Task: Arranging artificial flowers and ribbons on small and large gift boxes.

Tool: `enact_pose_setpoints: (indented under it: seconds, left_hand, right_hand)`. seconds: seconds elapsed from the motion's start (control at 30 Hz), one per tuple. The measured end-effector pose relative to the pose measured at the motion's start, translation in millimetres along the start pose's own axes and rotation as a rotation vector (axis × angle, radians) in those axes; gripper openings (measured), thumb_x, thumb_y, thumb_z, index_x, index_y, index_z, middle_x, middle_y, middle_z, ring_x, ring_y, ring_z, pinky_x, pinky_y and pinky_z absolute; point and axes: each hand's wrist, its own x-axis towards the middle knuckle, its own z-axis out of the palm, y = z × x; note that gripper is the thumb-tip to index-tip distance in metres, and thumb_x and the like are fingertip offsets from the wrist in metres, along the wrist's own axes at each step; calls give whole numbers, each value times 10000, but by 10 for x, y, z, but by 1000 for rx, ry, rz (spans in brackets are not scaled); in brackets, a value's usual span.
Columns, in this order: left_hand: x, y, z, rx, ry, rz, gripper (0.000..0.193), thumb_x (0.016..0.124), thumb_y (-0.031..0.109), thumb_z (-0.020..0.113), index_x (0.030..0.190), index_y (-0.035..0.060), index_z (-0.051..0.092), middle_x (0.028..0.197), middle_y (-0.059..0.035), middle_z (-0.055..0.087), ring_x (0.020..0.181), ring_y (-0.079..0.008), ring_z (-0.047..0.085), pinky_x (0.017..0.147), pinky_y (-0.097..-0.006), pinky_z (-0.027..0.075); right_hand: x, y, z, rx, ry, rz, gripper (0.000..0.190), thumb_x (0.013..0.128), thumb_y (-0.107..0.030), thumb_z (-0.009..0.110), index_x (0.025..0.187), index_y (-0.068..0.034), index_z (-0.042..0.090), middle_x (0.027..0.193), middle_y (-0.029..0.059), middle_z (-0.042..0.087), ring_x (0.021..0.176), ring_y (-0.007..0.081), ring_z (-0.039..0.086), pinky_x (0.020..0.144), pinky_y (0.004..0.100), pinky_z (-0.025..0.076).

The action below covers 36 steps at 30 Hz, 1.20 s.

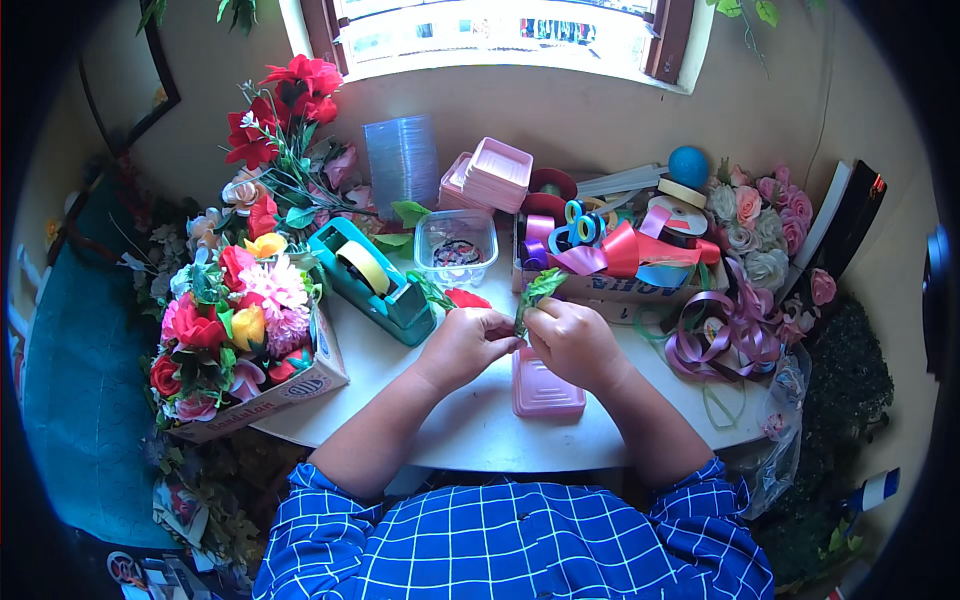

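Over the white table, both hands meet at an artificial green leaf sprig (546, 285). My right hand (576, 343) is closed around its lower part, so the leaves stick up above the fist. The fingertips of my left hand (466, 351) pinch the sprig's lower end, close against the right fingers. Just beyond my left hand is a red artificial flower (469, 298) with green leaves (431, 291) beside it; the hand partly hides it, and I cannot tell whether it is held. A small pink plastic container (549, 391) sits below my right hand.
A teal tape dispenser (375, 285) stands left of a clear plastic tub (456, 247). Artificial flowers fill a carton (300, 388) at the left. Behind the hands, a carton (622, 286) holds ribbons and scissors (576, 226). Loose purple ribbon (701, 341) lies right; pink trays (495, 176) are stacked behind.
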Motion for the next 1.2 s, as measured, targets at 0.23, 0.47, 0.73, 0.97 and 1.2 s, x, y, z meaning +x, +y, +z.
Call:
enact_pose_setpoints:
  seconds: [0.23, 0.47, 0.73, 0.97, 1.2]
  left_hand:
    - [41, -47, -22, -368, 28, -65, 212, 913, 156, 689, 1066, 10, 697, 889, -54, 720, 836, -118, 696, 648, -247, 523]
    - [45, -41, -17, -681, 262, -52, 170, 917, 109, 684, 1055, 10, 694, 895, -64, 721, 803, -108, 679, 672, -235, 538]
    - [-4, -21, 45, -513, 258, 83, 206, 873, 124, 744, 1022, 1, 670, 889, -35, 700, 797, -76, 644, 680, -236, 522]
    - [-4, 23, 65, -527, 190, 100, 282, 898, 146, 718, 1093, -34, 622, 955, -83, 702, 873, -129, 680, 731, -274, 554]
    - [-29, 82, -25, -624, 157, 54, 344, 912, 154, 700, 1174, -13, 551, 1013, -82, 682, 884, -136, 673, 734, -257, 552]
  right_hand:
    - [35, -34, -118, 53, 561, -88, 249, 754, -68, 752, 989, -53, 670, 871, 76, 575, 720, 238, 618, 617, 330, 532]
    - [30, -96, -8, 561, 462, 240, 177, 828, -81, 750, 945, -19, 633, 884, 69, 576, 733, 117, 597, 561, 242, 485]
    - [23, -127, 219, 1216, 316, 546, 198, 883, -111, 725, 982, 47, 656, 939, 36, 535, 764, 70, 598, 581, 200, 553]
    - [11, -24, 171, 1277, 249, 550, 154, 898, -99, 704, 985, 27, 711, 971, 39, 527, 760, 82, 620, 588, 205, 550]
    - [-61, -11, -75, 1054, 297, 500, 157, 865, -95, 731, 954, 34, 722, 884, 63, 677, 752, 92, 639, 633, 231, 539]
